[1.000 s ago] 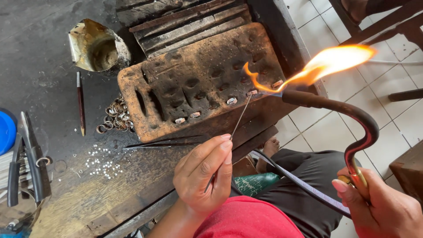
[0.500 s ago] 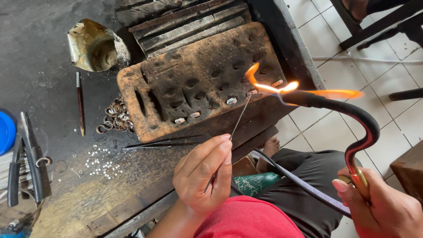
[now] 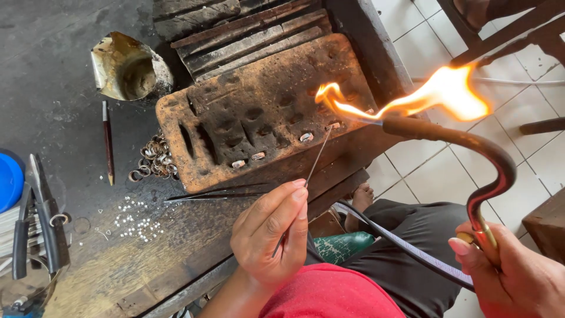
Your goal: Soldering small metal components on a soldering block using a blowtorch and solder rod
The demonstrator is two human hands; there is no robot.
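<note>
**Torch and wire at charred block**

Head view. Left hand (image 3: 272,235) low centre, fingers curled together, thumb and fingertips (image 3: 299,194) pinching the lower part of a thin wire (image 3: 316,156). Wire runs up and right from the pinch; its tip sits at a small ring (image 3: 333,125) on the block (image 3: 259,112). Cannot tell if tip touches the ring.

Right hand (image 3: 511,274) bottom right, fingers wrapped tight round the brass end of the torch (image 3: 471,147). Torch tube is dark, hooks up from the hand and bends left. Nozzle is just right of the block's right edge. Flame (image 3: 429,94) is orange; one tongue licks left over the ring, the bigger part flares up and right. Hose (image 3: 406,247) runs from the hand down-left across the lap.

Block is brown, scorched, pitted with hollows and slots, lying tilted on the bench (image 3: 59,88). More small rings (image 3: 306,137) sit in a row along its lower part. Tweezers (image 3: 218,193) lie on the bench just below the block, near the left hand, untouched.

Left of the block: a pile of loops (image 3: 154,159), a pencil (image 3: 108,141), scattered white bits (image 3: 135,221). Crumpled tin cup (image 3: 126,68) upper left. Blue lid (image 3: 9,179) and pliers (image 3: 41,218) at the left edge. Tiled floor (image 3: 424,29) on the right.
</note>
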